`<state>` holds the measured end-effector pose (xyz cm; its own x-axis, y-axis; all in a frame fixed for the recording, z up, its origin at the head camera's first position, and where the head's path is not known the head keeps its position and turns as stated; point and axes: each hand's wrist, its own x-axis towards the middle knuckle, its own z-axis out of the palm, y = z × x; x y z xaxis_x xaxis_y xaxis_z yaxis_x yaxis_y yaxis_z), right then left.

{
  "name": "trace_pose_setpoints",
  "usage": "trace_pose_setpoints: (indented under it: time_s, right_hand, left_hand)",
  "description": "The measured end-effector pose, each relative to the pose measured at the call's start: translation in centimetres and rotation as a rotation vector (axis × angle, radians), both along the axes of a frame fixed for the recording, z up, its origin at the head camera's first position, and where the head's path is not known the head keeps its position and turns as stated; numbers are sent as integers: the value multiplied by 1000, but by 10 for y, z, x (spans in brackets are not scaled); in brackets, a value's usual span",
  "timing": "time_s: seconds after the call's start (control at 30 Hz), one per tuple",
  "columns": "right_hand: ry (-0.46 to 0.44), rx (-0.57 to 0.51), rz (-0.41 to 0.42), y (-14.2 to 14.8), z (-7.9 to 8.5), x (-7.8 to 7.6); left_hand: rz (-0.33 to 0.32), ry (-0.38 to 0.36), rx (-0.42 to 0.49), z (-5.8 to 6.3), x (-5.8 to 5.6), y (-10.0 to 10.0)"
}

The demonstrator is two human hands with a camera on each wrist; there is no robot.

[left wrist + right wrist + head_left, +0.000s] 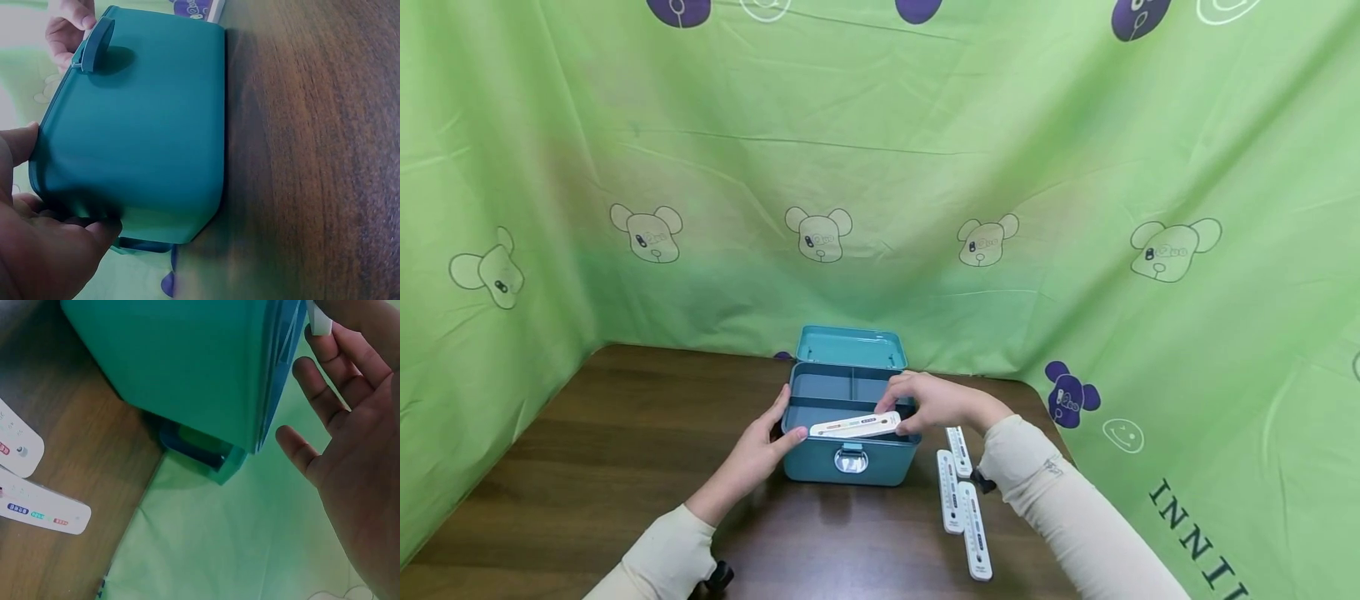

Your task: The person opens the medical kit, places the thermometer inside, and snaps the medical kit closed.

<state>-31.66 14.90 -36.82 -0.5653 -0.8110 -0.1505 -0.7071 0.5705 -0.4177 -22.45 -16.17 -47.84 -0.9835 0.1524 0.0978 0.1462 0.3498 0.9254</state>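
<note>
A teal storage box (880,463) with a divided tray stands with its lid (852,347) raised at the back. My left hand (762,442) grips the box's left front corner, thumb at the front rim and fingers along the side. In my right hand (934,402), a white thermometer (854,426) is pinched by its right end, held slightly tilted over the box's front compartment. The right wrist view shows only that end of it between thumb and fingers, with the other fingers (317,394) spread beside the rim.
Three more white thermometers (975,533) lie on the brown wooden table (647,450) to the right of the box, under my right forearm. A green patterned cloth (880,183) hangs behind the table and along both sides. The box's front has a latch (851,459).
</note>
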Motion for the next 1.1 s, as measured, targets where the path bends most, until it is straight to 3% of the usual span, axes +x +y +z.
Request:
trace_pose_setpoints:
  time_s: [0.4,1.1]
  right_hand:
    - [66,-19,121,-19,-11,-5]
    - [33,-31,46,-25,-25,-6]
  left_hand:
    - [7,12,-8,-2,0,0]
    - [12,-8,20,1,1,3]
